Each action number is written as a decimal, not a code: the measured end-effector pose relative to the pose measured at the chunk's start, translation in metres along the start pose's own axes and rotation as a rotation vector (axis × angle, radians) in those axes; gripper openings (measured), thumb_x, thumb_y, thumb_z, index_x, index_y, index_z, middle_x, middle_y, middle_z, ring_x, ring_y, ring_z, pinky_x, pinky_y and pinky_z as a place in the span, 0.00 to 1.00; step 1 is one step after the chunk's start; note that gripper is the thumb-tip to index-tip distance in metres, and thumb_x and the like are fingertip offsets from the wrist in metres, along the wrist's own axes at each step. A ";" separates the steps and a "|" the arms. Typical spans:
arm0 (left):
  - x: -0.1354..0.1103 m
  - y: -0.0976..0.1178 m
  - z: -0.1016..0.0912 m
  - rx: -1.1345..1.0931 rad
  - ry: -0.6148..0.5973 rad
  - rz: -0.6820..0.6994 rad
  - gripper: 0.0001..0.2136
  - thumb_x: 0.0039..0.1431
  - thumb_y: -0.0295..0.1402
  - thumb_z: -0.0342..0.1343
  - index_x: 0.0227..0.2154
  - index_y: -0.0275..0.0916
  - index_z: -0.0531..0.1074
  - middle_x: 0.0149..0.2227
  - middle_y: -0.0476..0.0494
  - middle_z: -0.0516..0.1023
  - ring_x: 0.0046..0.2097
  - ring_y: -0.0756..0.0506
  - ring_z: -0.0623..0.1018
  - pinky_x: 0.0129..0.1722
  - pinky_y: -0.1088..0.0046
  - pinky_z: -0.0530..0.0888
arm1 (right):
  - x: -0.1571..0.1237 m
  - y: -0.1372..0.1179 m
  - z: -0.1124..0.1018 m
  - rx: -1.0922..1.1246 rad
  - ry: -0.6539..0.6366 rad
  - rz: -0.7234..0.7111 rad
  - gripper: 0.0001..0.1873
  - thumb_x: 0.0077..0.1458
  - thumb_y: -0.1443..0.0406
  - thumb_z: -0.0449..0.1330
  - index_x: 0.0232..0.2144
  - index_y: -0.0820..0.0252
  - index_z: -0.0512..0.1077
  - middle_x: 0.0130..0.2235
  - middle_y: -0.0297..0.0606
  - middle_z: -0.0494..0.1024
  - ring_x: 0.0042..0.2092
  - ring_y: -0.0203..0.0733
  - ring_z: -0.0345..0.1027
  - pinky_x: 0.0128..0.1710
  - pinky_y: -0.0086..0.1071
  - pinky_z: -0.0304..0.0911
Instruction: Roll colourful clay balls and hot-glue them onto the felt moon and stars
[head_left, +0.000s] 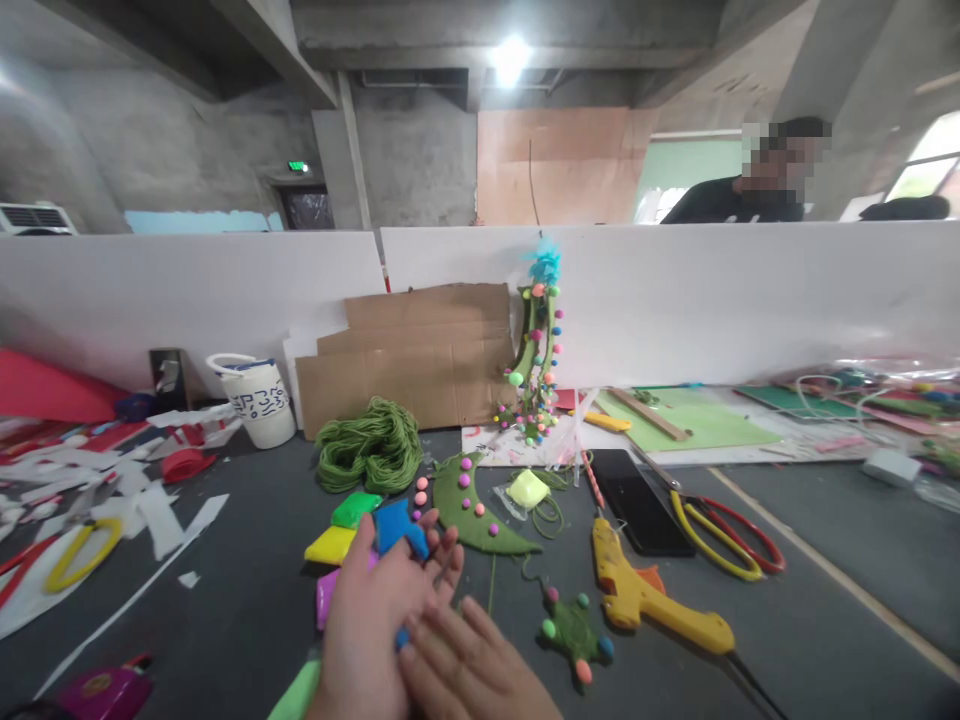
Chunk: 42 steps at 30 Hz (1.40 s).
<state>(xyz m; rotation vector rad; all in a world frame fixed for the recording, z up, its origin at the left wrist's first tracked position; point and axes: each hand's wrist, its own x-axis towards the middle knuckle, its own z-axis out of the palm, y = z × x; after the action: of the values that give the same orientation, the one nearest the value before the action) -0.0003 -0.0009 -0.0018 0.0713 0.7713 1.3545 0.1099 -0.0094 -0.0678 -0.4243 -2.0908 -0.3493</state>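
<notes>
My left hand [371, 625] and my right hand [469, 672] meet at the bottom centre, palms pressed together with the fingers stretched flat. A small bit of blue clay [403, 638] shows between them. Just beyond my left fingertips lie packs of clay on the grey table: blue [396, 524], green [354, 508], yellow [331, 545] and pink [325, 595]. A green felt crescent [469, 510] dotted with pink balls lies beside them. A small green star ornament [574, 632] with coloured balls lies to the right of my hands.
A yellow glue gun [649, 597], a black phone [637, 512] and yellow-and-red scissors [724, 535] lie to the right. Green yarn [371, 445], cardboard [420, 365], a white bucket [259, 400] and a decorated green hanging piece [536, 360] stand further back. Paper scraps [112, 490] cover the left. A person sits behind the white partition [750, 290].
</notes>
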 end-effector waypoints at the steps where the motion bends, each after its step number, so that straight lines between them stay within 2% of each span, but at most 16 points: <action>1: -0.001 -0.001 0.000 0.002 0.002 -0.015 0.17 0.61 0.44 0.45 0.32 0.35 0.71 0.30 0.39 0.77 0.34 0.42 0.79 0.36 0.62 0.77 | -0.001 -0.002 0.004 -0.022 0.145 0.066 0.15 0.67 0.64 0.46 0.47 0.60 0.71 0.45 0.32 0.80 0.59 0.34 0.59 0.61 0.33 0.47; 4: -0.004 -0.005 0.002 0.054 0.092 -0.122 0.14 0.57 0.43 0.52 0.33 0.35 0.71 0.29 0.41 0.77 0.33 0.42 0.79 0.35 0.62 0.77 | -0.002 -0.006 0.014 -0.063 0.074 0.139 0.19 0.68 0.63 0.43 0.51 0.61 0.68 0.51 0.32 0.77 0.61 0.36 0.57 0.61 0.33 0.48; 6: -0.004 -0.004 0.002 0.079 0.138 -0.134 0.15 0.57 0.44 0.51 0.34 0.35 0.71 0.29 0.40 0.77 0.32 0.42 0.79 0.35 0.61 0.77 | -0.001 -0.007 0.016 -0.062 0.076 0.143 0.19 0.68 0.64 0.42 0.51 0.61 0.69 0.50 0.31 0.77 0.60 0.35 0.58 0.62 0.33 0.48; 9: 0.001 0.002 0.001 0.030 0.058 -0.060 0.20 0.62 0.46 0.41 0.35 0.34 0.70 0.31 0.38 0.77 0.34 0.43 0.79 0.36 0.62 0.77 | -0.002 -0.009 0.018 -0.062 0.172 0.098 0.15 0.67 0.62 0.47 0.47 0.58 0.71 0.46 0.27 0.80 0.59 0.33 0.61 0.61 0.31 0.49; 11: 0.003 0.005 0.000 0.023 0.004 -0.084 0.21 0.62 0.45 0.41 0.35 0.32 0.71 0.31 0.37 0.77 0.35 0.43 0.79 0.37 0.63 0.76 | -0.005 -0.010 0.019 -0.086 0.136 0.069 0.14 0.66 0.59 0.49 0.48 0.55 0.70 0.49 0.26 0.78 0.59 0.34 0.61 0.60 0.32 0.52; 14: 0.002 0.005 0.000 0.105 0.050 -0.159 0.18 0.60 0.45 0.47 0.37 0.32 0.71 0.32 0.37 0.77 0.34 0.43 0.79 0.35 0.65 0.76 | -0.011 -0.008 0.021 -0.092 0.019 0.098 0.17 0.66 0.61 0.48 0.52 0.59 0.67 0.51 0.32 0.76 0.59 0.38 0.60 0.59 0.35 0.54; 16: 0.000 0.005 0.001 0.137 0.091 -0.141 0.20 0.59 0.47 0.46 0.37 0.34 0.71 0.31 0.38 0.77 0.33 0.43 0.79 0.34 0.65 0.76 | -0.014 -0.006 0.023 -0.068 -0.025 0.112 0.16 0.66 0.62 0.47 0.52 0.62 0.67 0.50 0.36 0.77 0.58 0.40 0.62 0.59 0.36 0.56; 20: -0.004 0.002 0.004 0.097 0.070 -0.048 0.20 0.60 0.46 0.43 0.32 0.34 0.71 0.30 0.39 0.77 0.31 0.44 0.79 0.34 0.66 0.77 | -0.014 -0.007 0.026 -0.069 0.029 0.103 0.16 0.66 0.59 0.48 0.52 0.56 0.67 0.47 0.30 0.79 0.56 0.36 0.65 0.57 0.33 0.60; 24: -0.005 -0.003 0.003 0.167 0.189 -0.122 0.15 0.57 0.44 0.50 0.32 0.35 0.71 0.26 0.41 0.76 0.27 0.44 0.78 0.30 0.65 0.77 | -0.007 -0.004 0.019 -0.094 0.035 0.147 0.18 0.68 0.63 0.44 0.53 0.62 0.67 0.53 0.30 0.74 0.60 0.36 0.58 0.61 0.34 0.52; 27: -0.002 0.000 0.000 0.122 0.090 -0.014 0.18 0.60 0.45 0.44 0.35 0.35 0.71 0.30 0.39 0.77 0.31 0.42 0.79 0.31 0.62 0.78 | -0.003 -0.003 0.015 -0.085 0.140 0.096 0.15 0.67 0.62 0.47 0.47 0.58 0.71 0.50 0.25 0.77 0.60 0.33 0.58 0.62 0.32 0.48; 29: 0.001 0.003 -0.004 0.105 0.024 -0.020 0.20 0.60 0.46 0.43 0.37 0.34 0.71 0.32 0.37 0.77 0.33 0.41 0.79 0.33 0.60 0.77 | 0.000 -0.004 0.013 -0.096 0.173 0.092 0.14 0.66 0.60 0.50 0.46 0.55 0.72 0.49 0.23 0.77 0.59 0.32 0.60 0.62 0.31 0.48; 32: 0.006 0.003 -0.011 0.137 0.065 -0.140 0.18 0.58 0.44 0.49 0.38 0.33 0.71 0.30 0.38 0.77 0.32 0.41 0.79 0.35 0.58 0.77 | 0.003 -0.002 0.009 -0.115 0.112 0.121 0.16 0.67 0.62 0.46 0.46 0.57 0.72 0.50 0.24 0.77 0.57 0.33 0.63 0.62 0.32 0.47; 34: 0.008 0.003 -0.012 0.094 0.066 -0.102 0.17 0.59 0.43 0.47 0.40 0.34 0.71 0.33 0.37 0.78 0.34 0.40 0.79 0.38 0.58 0.77 | 0.003 -0.001 0.006 -0.113 0.121 0.133 0.18 0.68 0.64 0.44 0.44 0.57 0.73 0.47 0.25 0.79 0.57 0.33 0.63 0.63 0.32 0.46; 37: 0.008 0.004 -0.009 0.027 0.039 -0.031 0.21 0.60 0.46 0.42 0.41 0.35 0.71 0.36 0.37 0.78 0.38 0.41 0.79 0.41 0.60 0.76 | 0.000 -0.001 0.007 -0.108 0.141 0.080 0.15 0.67 0.61 0.47 0.44 0.56 0.73 0.48 0.23 0.79 0.60 0.32 0.58 0.63 0.32 0.46; 39: 0.006 0.004 -0.005 0.031 0.053 -0.085 0.20 0.60 0.45 0.44 0.40 0.34 0.71 0.35 0.37 0.78 0.38 0.41 0.79 0.41 0.61 0.76 | -0.003 -0.002 0.009 -0.132 0.084 0.058 0.14 0.66 0.60 0.48 0.47 0.55 0.71 0.53 0.22 0.75 0.61 0.33 0.55 0.63 0.33 0.45; 42: 0.002 0.004 -0.002 0.034 0.035 -0.138 0.16 0.62 0.41 0.44 0.41 0.36 0.71 0.34 0.38 0.78 0.38 0.41 0.79 0.43 0.58 0.75 | -0.006 0.000 0.007 -0.160 -0.035 0.089 0.17 0.67 0.62 0.47 0.51 0.60 0.69 0.56 0.28 0.72 0.63 0.38 0.52 0.63 0.37 0.44</action>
<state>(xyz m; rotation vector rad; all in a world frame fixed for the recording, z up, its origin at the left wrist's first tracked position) -0.0045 0.0015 -0.0024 0.0207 0.8145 1.2143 0.1073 -0.0073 -0.0763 -0.6204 -2.0772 -0.4612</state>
